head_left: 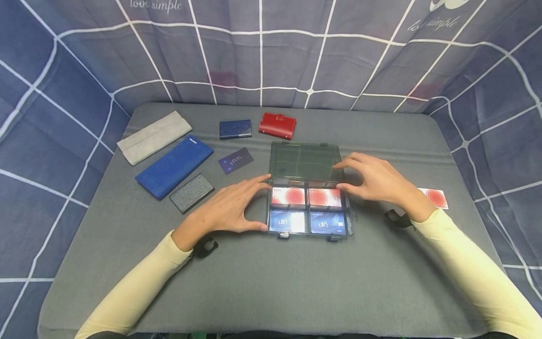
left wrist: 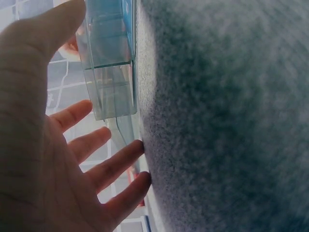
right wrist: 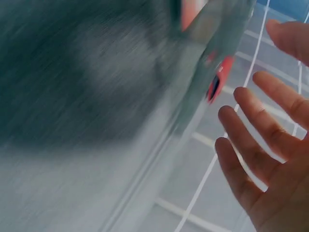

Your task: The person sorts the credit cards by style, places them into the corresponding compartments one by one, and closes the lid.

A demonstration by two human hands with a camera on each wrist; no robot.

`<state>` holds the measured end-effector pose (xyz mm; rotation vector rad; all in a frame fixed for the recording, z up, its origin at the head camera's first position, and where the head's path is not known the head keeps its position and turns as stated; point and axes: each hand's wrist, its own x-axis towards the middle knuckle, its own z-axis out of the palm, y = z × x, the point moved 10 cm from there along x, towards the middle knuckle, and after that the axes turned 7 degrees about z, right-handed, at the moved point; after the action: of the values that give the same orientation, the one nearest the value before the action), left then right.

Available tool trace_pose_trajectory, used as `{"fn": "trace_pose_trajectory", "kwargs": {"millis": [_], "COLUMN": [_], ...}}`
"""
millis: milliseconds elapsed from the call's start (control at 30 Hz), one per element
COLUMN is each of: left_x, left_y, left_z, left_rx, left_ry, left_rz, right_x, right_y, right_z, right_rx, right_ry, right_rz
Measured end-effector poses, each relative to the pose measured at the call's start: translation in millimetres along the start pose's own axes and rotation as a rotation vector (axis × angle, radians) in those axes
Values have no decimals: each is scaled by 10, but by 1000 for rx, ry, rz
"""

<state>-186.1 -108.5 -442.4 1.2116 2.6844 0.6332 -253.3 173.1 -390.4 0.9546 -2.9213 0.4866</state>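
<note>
A clear grey-green plastic card box [head_left: 307,208] lies with its lid [head_left: 305,160] folded back. Two of its compartments hold white cards with red circles [head_left: 294,196]; the two nearer ones hold blue VIP cards [head_left: 327,223]. At the box's left side is my left hand [head_left: 226,209], thumb and fingers spread, its thumb by the box wall [left wrist: 108,82] in the left wrist view. My right hand [head_left: 377,179] is beside the right edge, thumb near the box and forefinger over the lid. The right wrist view shows its fingers extended, with nothing between them.
Left of the box lie a dark printed card [head_left: 235,160], a grey card case [head_left: 192,193], a blue long wallet [head_left: 174,167] and a light grey one [head_left: 155,137]. Behind are a navy card holder [head_left: 235,129] and a red wallet [head_left: 277,125]. A red-circle card [head_left: 436,198] lies far right.
</note>
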Motion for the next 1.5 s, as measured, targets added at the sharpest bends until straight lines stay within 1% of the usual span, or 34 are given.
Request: {"fn": "trace_pose_trajectory", "kwargs": {"millis": [133, 367, 500, 600, 800, 933, 1267, 1367, 1500], "left_x": [-2, 6, 2, 3, -1, 0, -4, 0, 7], "left_y": [1, 13, 7, 12, 15, 3, -13, -12, -13], "left_z": [-4, 7, -8, -17, -21, -8, -11, -10, -7], "left_rx": [7, 9, 10, 15, 15, 15, 14, 11, 3], "left_ry": [6, 13, 15, 21, 31, 21, 13, 13, 9], "left_rz": [2, 16, 10, 18, 33, 26, 14, 15, 13], "right_x": [-114, -406, -560, -670, -861, -987, -1305, -1372, -1471], "right_y": [233, 645, 884, 1051, 1319, 1442, 1628, 1678, 1778], "right_z": [-21, -27, -98, -138, -128, -149, -227, -236, -241], "right_rx": [25, 57, 66, 76, 68, 74, 98, 109, 116], "right_ry": [1, -38, -12, 15, 40, 65, 120, 126, 127], "right_rz": [30, 59, 96, 122, 143, 177, 186, 183, 205]}}
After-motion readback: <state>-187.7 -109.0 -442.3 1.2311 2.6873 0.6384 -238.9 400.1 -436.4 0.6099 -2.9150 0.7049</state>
